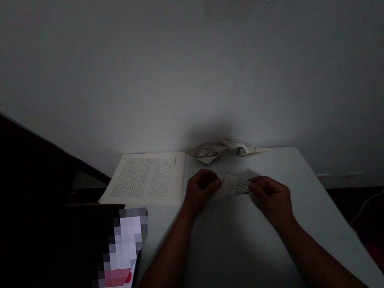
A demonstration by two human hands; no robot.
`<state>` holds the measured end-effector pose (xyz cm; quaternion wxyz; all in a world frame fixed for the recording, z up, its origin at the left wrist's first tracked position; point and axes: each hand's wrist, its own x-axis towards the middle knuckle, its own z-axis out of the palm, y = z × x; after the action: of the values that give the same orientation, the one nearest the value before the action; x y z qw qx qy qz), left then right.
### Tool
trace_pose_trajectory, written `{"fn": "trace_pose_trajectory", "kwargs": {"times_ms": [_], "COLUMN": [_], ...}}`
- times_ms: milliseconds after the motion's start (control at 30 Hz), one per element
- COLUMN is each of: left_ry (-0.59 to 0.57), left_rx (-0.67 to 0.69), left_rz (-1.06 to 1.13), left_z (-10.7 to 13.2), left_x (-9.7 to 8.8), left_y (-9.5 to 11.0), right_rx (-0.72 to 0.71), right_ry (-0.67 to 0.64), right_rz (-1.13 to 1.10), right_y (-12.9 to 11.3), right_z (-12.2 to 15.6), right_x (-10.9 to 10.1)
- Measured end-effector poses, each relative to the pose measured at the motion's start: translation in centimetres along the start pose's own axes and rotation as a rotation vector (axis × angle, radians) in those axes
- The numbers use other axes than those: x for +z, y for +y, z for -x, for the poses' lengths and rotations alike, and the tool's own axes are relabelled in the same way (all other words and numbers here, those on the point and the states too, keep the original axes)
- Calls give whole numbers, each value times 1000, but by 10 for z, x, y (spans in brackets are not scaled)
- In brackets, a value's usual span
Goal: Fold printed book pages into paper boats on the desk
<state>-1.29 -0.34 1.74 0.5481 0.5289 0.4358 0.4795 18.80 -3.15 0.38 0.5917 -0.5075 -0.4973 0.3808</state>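
Because the light is so dim, the far left is almost black. The dark object at 8 o'clock from the hands shows only as a shape with a blurred pale and red patch on it. At 10 o'clock a printed page lies flat on the white table, its text too small to read.

The left hand has its fingers curled in, pinching the left end of a small folded paper; its fingertips are hidden behind the knuckles. The folded paper sits between the two hands near the table's middle. Its long axis runs roughly from 9 to 3 o'clock, dipping slightly at the right. Its folds are hard to make out, and I cannot tell whether it rests on the table. The right hand pinches the right end with closed fingers.

At 12 o'clock, by the wall, two folded paper boats lie side by side. Both forearms are cut off by the lower edge.
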Motion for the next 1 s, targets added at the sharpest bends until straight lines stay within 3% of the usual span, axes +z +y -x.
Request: {"fn": "trace_pose_trajectory", "kwargs": {"times_ms": [200, 433, 567, 700, 867, 1000], "left_ry": [-56, -116, -35, 92, 172, 169], "left_rx": [-90, -121, -86, -35, 8, -6], "left_rz": [-129, -140, -88, -19, 38, 55], "left_z": [1, 1, 2, 4, 7, 8], "left_x": [3, 3, 7, 12, 20, 24], "left_y": [-1, -1, -2, -3, 1, 1], "right_rx": [0, 14, 120, 191, 232, 218], "right_ry": [-137, -67, -56, -176, -345, -366], "right_rz": [28, 86, -43, -154, -45, 2], "right_y": [2, -2, -6, -7, -10, -12], "right_z": [3, 3, 2, 3, 5, 5], "right_x": [3, 3, 8, 12, 13, 11]}}
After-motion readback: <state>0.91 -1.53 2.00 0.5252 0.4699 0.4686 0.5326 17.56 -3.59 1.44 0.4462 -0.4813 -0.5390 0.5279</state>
